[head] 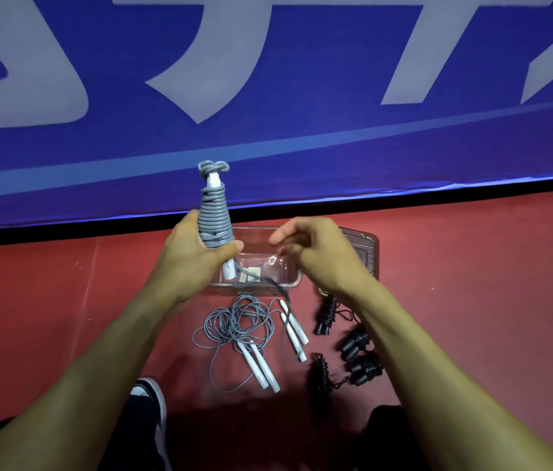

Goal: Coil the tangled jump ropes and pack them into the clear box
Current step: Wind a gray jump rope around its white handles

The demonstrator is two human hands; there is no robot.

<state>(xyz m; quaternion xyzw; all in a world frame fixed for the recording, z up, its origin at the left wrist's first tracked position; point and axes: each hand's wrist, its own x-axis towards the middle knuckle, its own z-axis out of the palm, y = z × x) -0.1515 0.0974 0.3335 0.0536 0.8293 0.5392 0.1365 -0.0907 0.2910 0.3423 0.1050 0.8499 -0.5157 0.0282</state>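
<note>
My left hand [197,253] grips a grey jump rope bundle [214,219], its cord wound tightly round white handles and held upright above the floor. A short grey tail hangs from its lower end over the clear box [288,283]. My right hand [316,256] hovers over the box with loosely curled fingers and nothing visible in it. In front of the box a tangled grey rope [234,324] with white handles [263,368] lies loose on the floor. A second pair of white handles [293,331] lies beside it.
Several black coiled ropes [358,345] lie on the red floor to the right of the grey tangle. The box lid [366,253] rests behind my right hand. A blue banner wall [268,147] rises just beyond the box. My shoe [151,402] is at the lower left.
</note>
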